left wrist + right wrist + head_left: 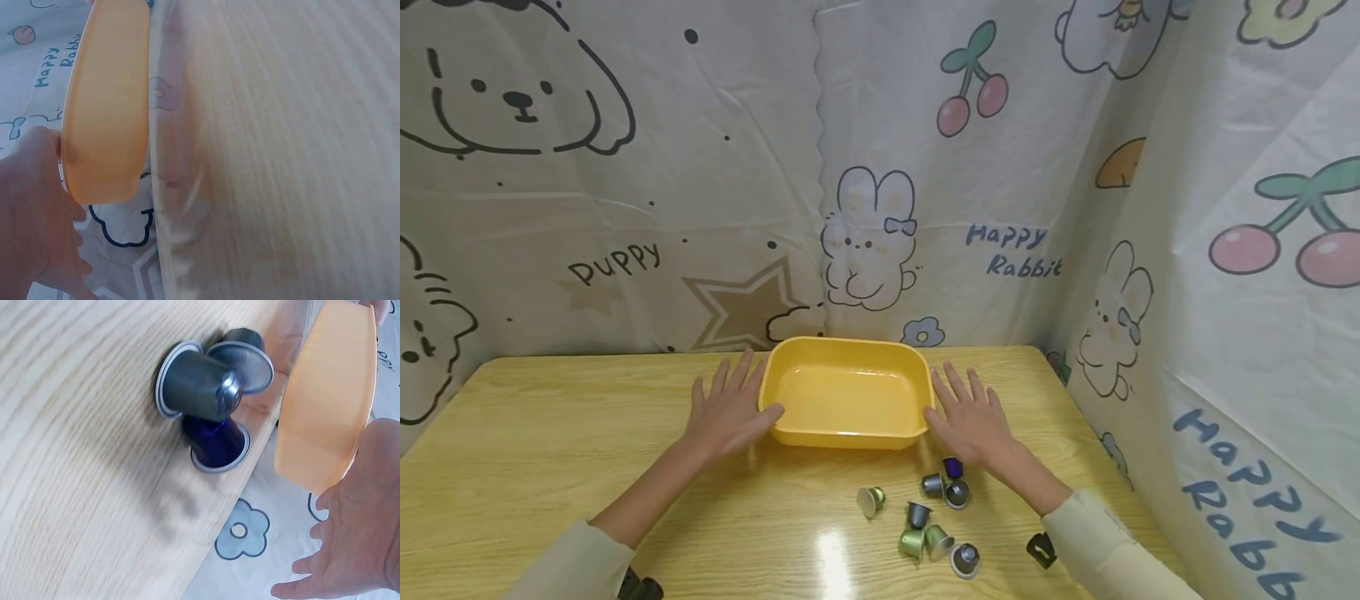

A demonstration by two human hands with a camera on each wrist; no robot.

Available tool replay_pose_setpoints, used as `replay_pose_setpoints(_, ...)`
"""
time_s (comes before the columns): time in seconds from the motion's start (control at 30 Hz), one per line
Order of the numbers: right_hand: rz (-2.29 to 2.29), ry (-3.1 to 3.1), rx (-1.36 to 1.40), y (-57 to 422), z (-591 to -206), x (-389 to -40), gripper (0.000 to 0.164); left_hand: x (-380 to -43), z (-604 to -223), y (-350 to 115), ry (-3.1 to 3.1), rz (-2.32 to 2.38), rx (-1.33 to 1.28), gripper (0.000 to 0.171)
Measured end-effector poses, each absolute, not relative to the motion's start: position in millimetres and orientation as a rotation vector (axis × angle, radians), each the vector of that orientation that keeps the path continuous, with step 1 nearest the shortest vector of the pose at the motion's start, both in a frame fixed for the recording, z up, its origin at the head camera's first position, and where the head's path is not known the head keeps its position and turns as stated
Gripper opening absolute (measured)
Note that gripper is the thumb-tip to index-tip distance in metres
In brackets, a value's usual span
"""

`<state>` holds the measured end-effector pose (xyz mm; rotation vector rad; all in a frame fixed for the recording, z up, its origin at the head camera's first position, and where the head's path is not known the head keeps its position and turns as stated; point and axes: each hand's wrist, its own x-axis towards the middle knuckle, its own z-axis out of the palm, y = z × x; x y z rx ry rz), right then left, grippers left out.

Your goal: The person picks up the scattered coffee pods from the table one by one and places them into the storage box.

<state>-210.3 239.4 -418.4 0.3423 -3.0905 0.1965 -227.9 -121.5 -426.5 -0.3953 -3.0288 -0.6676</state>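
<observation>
A yellow rectangular basin (pixel 850 400) is near the back edge of the wooden table, its inside bare. My left hand (pixel 730 410) lies against its left end, fingers spread and straight, thumb at the rim. At the opposite end my right hand (pixel 972 417) mirrors it, thumb touching the rim, fingers extended. In the left wrist view the left hand (pixel 40 215) meets the basin's side (pixel 106 112). In the right wrist view a dark blue coffee capsule (pixel 215 445) and two grey capsules (pixel 197 384) lie on the table, apart from the right hand (pixel 356 519).
Several more coffee capsules lie in front of the basin, among them a green capsule (pixel 912 544) and a grey one (pixel 918 515). A pale green capsule (pixel 870 501) stands off to their left. A small black object (pixel 1041 550) is beside the right sleeve. Printed cloth (pixel 737 192) hangs behind.
</observation>
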Motion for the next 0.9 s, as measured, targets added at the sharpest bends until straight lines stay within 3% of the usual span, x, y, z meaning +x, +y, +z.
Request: replay_pose_setpoints(0.9, 0.235, -3.108, 0.459, 200, -421, -199, 0.064, -186, -436, -163, -2.987, -0.691, -0.361, 0.077)
